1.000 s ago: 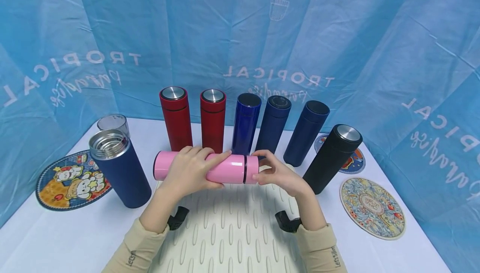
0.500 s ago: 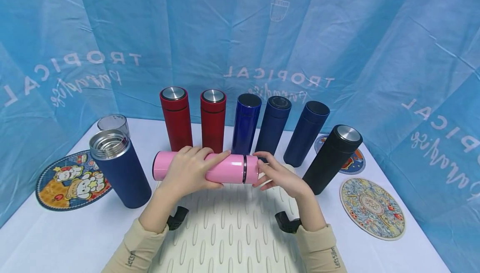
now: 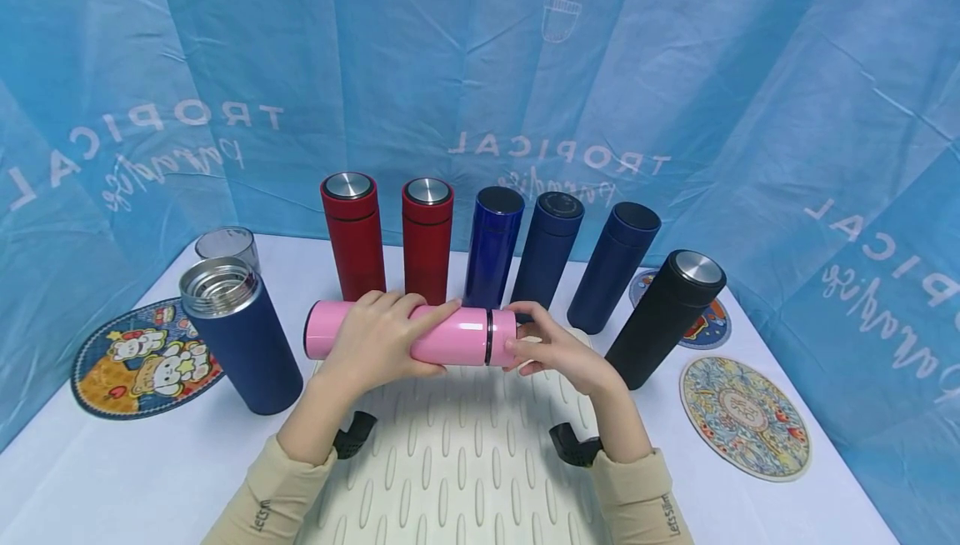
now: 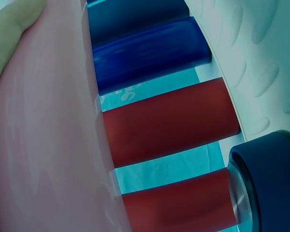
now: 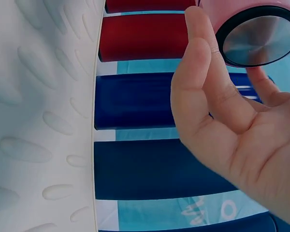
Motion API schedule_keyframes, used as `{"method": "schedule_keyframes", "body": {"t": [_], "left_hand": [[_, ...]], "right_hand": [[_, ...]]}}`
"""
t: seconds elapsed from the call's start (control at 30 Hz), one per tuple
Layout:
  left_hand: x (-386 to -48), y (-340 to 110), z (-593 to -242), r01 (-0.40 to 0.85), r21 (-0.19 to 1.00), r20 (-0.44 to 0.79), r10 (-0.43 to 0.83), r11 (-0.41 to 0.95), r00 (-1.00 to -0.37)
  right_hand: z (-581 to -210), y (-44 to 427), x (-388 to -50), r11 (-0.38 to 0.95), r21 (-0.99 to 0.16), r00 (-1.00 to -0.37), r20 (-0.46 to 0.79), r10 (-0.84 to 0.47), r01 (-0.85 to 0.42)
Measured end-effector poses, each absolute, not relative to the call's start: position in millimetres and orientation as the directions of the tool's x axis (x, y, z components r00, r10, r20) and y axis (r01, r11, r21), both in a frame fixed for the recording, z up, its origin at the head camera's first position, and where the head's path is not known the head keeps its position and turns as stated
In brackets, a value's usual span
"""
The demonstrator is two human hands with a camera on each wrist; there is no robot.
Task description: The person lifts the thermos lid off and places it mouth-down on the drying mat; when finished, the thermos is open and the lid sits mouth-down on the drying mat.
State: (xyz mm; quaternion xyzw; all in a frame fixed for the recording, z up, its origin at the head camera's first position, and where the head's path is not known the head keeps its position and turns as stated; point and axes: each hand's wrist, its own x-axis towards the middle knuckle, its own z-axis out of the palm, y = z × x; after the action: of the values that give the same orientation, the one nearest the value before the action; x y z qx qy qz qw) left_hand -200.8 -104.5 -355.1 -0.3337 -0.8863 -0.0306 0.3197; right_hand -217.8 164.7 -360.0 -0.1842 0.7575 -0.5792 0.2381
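A glossy pink bottle (image 3: 453, 348) lies level above the ribbed white surface, its lid pointing right. My left hand (image 3: 384, 342) grips the body from above; in the left wrist view one finger shows beside the pink body (image 4: 48, 121). Around the pink lid (image 3: 502, 338), beyond a black ring, are the fingers and thumb of my right hand (image 3: 561, 350). The right wrist view shows the lid's silver end (image 5: 261, 41) facing the palm of the right hand (image 5: 232, 116), with fingertips at its rim. The lid sits against the body.
Behind stand two red bottles (image 3: 355, 249) and several blue ones (image 3: 492, 249). A black bottle (image 3: 660, 320) is at right, near round mats (image 3: 746, 416). At left stand an open navy bottle (image 3: 243, 345) and a clear cup (image 3: 227, 242), beside a cartoon mat (image 3: 112, 366).
My right hand's fingers have shifted around the lid, loosening and closing in again. The pink bottle has moved very slightly left, with my left hand keeping its grip.
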Motion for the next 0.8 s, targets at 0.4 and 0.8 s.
{"method": "schedule_keyframes", "body": {"t": [0.4,0.8], "left_hand": [[-199.8,-103.9,-353.9,0.611,-0.156,0.586,0.57,0.777,-0.576],[-198.5,-101.5,-354.0,0.637,-0.175,0.604,0.592,0.751,-0.534]], "right_hand": [[-362.0,163.8,-217.1,0.222,-0.966,-0.802,-0.025,-0.597,-0.135],[-360.1,160.0,-216.7,0.336,-0.941,-0.851,-0.202,-0.486,0.032]]}}
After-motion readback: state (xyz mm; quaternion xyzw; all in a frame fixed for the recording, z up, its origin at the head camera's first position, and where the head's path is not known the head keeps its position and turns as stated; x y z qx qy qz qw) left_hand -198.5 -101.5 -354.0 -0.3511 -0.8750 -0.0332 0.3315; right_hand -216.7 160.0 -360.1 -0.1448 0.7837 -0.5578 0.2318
